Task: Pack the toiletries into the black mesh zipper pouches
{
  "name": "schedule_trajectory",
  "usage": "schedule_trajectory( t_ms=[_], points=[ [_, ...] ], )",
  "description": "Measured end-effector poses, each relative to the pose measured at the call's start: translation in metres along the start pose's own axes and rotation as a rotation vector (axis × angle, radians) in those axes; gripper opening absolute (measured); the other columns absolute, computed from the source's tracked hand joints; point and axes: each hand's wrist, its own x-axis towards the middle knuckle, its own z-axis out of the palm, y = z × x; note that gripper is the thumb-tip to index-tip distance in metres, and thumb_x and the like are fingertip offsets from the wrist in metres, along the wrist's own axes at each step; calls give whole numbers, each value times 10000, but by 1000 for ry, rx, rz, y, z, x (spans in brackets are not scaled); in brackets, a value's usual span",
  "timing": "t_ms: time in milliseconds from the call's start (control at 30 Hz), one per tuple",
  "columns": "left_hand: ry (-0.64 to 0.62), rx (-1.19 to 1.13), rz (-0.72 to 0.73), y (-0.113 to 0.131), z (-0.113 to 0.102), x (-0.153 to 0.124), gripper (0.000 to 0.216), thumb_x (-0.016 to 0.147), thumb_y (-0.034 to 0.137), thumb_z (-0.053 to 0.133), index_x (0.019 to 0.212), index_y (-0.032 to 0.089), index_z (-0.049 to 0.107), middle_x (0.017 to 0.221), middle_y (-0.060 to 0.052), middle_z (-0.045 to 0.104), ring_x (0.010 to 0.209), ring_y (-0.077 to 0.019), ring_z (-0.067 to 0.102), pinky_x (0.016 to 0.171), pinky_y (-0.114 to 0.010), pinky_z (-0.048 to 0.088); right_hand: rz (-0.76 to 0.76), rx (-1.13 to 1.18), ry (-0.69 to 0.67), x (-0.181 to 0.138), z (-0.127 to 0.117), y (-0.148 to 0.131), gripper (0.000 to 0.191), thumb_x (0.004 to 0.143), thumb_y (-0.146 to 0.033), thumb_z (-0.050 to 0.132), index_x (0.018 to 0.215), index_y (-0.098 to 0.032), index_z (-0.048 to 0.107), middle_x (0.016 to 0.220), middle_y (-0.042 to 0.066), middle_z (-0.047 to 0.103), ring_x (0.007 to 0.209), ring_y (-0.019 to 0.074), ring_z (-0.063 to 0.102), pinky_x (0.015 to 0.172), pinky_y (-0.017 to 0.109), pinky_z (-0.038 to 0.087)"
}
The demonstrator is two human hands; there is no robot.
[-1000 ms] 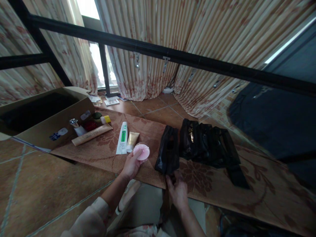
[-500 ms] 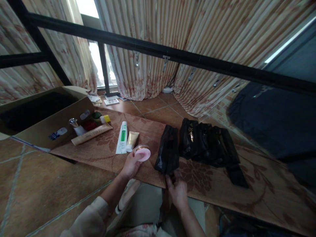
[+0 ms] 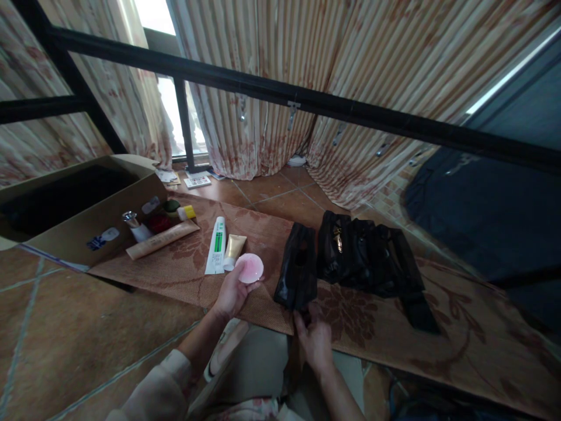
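My left hand (image 3: 233, 294) is closed round a round pink cosmetic jar (image 3: 250, 268), its flat pink face turned up toward me. Just behind it lie a small gold tube (image 3: 236, 247) with a white cap and a white and green tube (image 3: 216, 245). My right hand (image 3: 314, 334) grips the near end of a black zip pouch (image 3: 297, 266), whose top gapes; the fingertips are partly hidden below it. More black pouches (image 3: 368, 251), joined side by side and with a gold zip pull, lie to the right.
An open cardboard box (image 3: 118, 216) with dark contents stands at the left. Beside it lie a long beige tube (image 3: 162, 240), a silver-capped bottle (image 3: 136, 227) and a yellow-capped item (image 3: 186, 213). A patterned cloth (image 3: 263, 304) covers the bench; a black metal rail (image 3: 263, 88) crosses behind.
The left hand has tilted the jar so its pink face now points upward, shifting it slightly left. My right hand and the pouches stay nearly where they were.
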Motion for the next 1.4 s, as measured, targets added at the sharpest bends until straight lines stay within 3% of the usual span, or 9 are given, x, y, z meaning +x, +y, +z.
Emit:
schedule_trajectory(
  t_ms=[167, 367, 633, 800, 1167, 1400],
  points=[
    [-19, 30, -9, -2, -3, 1, 338, 705, 281, 701, 986, 109, 627, 954, -130, 711, 915, -271, 685, 787, -377, 557, 6, 9, -21, 0, 0, 1, 261, 886, -416, 473, 923, -183, 585, 810, 54, 633, 685, 174, 586, 629, 280, 431],
    [14, 74, 43, -3, -1, -1, 422, 583, 147, 793, 973, 118, 634, 927, -87, 706, 898, -235, 670, 832, -393, 535, 0, -11, -11, 1, 0, 0, 271, 882, -424, 474, 907, -182, 593, 819, 54, 625, 699, 173, 582, 631, 277, 428],
    [40, 106, 55, -4, 2, -2, 463, 510, 159, 839, 934, 115, 659, 916, -84, 708, 877, -232, 672, 805, -378, 541, 1, 4, -8, 1, 0, -1, 286, 885, -422, 464, 925, -177, 606, 841, 66, 639, 715, 178, 588, 613, 272, 430],
    [45, 118, 55, -3, 3, -3, 446, 558, 248, 831, 940, 103, 655, 864, -97, 713, 819, -248, 692, 742, -363, 565, 21, 16, -17, 1, -1, -2, 250, 880, -402, 479, 912, -183, 596, 835, 52, 626, 713, 171, 582, 626, 266, 427],
    [23, 14, 23, 1, 4, -4, 363, 731, 372, 690, 974, 108, 639, 857, -109, 720, 889, -274, 686, 754, -380, 575, -2, 13, -10, 1, -1, -2, 248, 883, -400, 472, 915, -182, 586, 841, 57, 620, 701, 175, 571, 649, 281, 422],
    [3, -51, -6, 2, 3, -3, 344, 770, 338, 611, 1025, 109, 630, 917, -113, 718, 908, -274, 677, 754, -388, 570, 0, 3, -14, 0, -1, -1, 272, 885, -409, 464, 937, -174, 591, 821, 57, 622, 697, 174, 573, 633, 274, 421]
  ],
)
